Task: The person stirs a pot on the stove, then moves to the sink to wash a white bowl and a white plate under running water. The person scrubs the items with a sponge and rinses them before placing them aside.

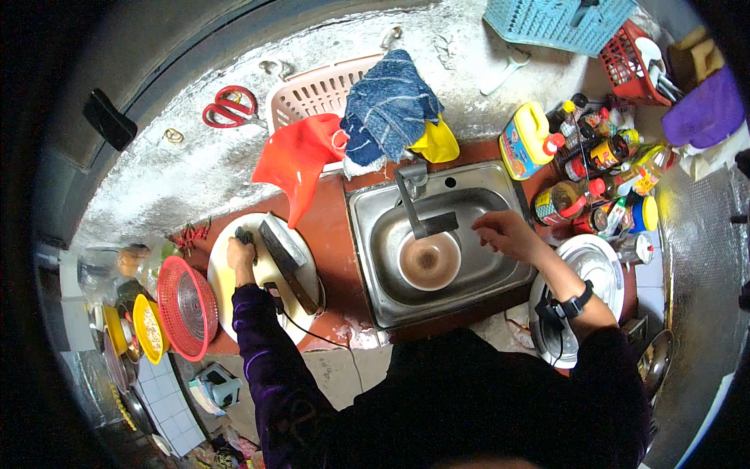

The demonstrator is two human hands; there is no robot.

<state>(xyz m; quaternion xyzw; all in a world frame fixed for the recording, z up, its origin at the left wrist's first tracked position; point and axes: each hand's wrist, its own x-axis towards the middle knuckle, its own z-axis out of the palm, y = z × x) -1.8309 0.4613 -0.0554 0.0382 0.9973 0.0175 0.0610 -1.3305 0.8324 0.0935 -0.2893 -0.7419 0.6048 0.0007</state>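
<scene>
On the round white cutting board (pixel 222 287), my left hand (pixel 239 258) grips a small dark green item (pixel 245 235), too small to identify. A cleaver (pixel 287 252) with a dark handle lies on the board just right of that hand. My right hand (pixel 501 231) is raised over the right side of the steel sink (pixel 375 275), empty, its fingers loosely bent and apart. Left of it is the grey tap (pixel 436 225), whose spout hangs over a round bowl (pixel 429 264) in the basin. Brownish liquid appears to fill the bowl.
A red plastic colander (pixel 187 308) and a yellow basket (pixel 150 329) stand left of the board. Right of the sink are a yellow detergent jug (pixel 527 140), several sauce bottles and a large metal basin (pixel 592 264). An orange glove (pixel 304 158) and blue cloth (pixel 392 108) hang behind.
</scene>
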